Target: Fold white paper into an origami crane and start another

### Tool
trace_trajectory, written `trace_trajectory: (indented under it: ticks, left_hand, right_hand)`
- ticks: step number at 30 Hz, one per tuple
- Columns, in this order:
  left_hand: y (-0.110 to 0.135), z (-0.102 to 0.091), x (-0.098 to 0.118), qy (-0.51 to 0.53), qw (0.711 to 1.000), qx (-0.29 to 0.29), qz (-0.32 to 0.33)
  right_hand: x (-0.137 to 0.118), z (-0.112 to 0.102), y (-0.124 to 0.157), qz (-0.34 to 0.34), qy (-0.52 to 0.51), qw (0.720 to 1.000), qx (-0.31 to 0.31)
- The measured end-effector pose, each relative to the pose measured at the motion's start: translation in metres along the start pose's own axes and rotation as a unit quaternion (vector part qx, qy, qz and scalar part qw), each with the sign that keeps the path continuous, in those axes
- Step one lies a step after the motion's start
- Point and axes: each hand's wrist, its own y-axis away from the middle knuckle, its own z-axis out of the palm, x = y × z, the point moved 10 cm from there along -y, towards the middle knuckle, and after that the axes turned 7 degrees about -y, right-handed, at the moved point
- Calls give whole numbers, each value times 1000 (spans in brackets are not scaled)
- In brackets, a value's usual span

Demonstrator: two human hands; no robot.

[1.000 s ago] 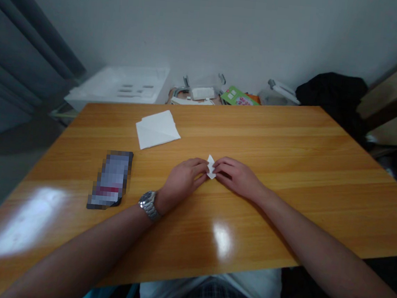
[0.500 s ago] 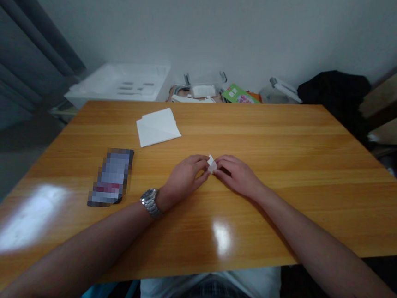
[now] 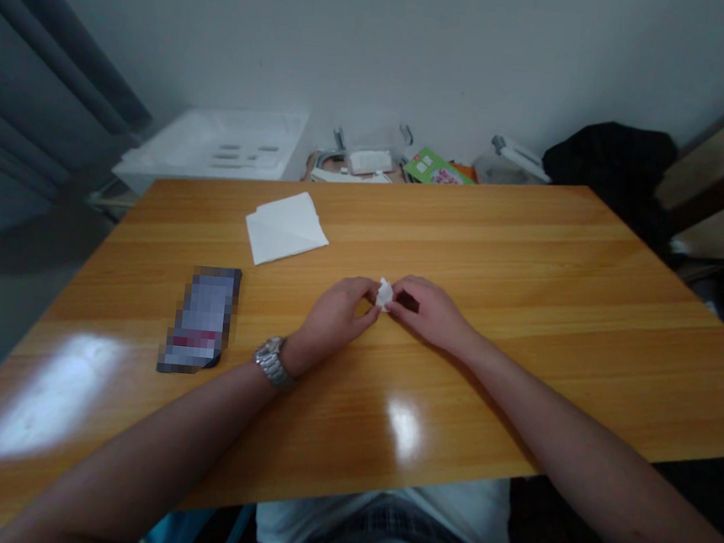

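A small folded piece of white paper [image 3: 384, 294] is pinched between both my hands just above the middle of the wooden table [image 3: 528, 261]. My left hand [image 3: 336, 311], with a metal watch [image 3: 270, 361] on its wrist, grips the paper's left side with closed fingers. My right hand [image 3: 425, 311] holds the right side, fingers curled in a pinch. Most of the paper is hidden by my fingertips.
A folded white sheet [image 3: 285, 228] lies at the table's back left. A dark phone [image 3: 200, 319] rests left of my left wrist. Beyond the far edge are a white tray [image 3: 214, 149], a green booklet [image 3: 435, 169], cables and a black bag [image 3: 606, 158].
The paper between my fingers has become smaller and more bunched as both hands pressed closer together. The hands stayed at the same spot on the table.
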Motion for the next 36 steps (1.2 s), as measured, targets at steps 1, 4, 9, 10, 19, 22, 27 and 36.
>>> trace_trajectory:
  ticks: [1,4,9,10,19,22,27,36]
  left_hand:
    - [0,0,0,0,1000,-1,-2]
    - [0,-1,0,1,1000,-2,-11]
    - [0,0,-6,1,999,5,-31]
    - [0,0,-7,-1,999,9,-33]
    - [-1,4,-9,-18,999,14,-36]
    - [-1,3,-7,-20,999,19,-24]
    - [0,-4,-1,-29,998,47,9]
    - [3,-7,2,-82,995,47,9]
  right_hand:
    - [0,0,0,4,-3,1000,3]
    - [3,0,1,15,-15,1000,9]
    - [10,0,4,22,-85,996,36]
    - [10,-1,4,17,-92,995,47]
    - [3,-6,3,-29,24,998,55]
    - [0,-4,3,-51,63,996,39]
    - [-1,-3,5,-49,117,991,31]
    - [-5,-7,8,-48,159,986,18]
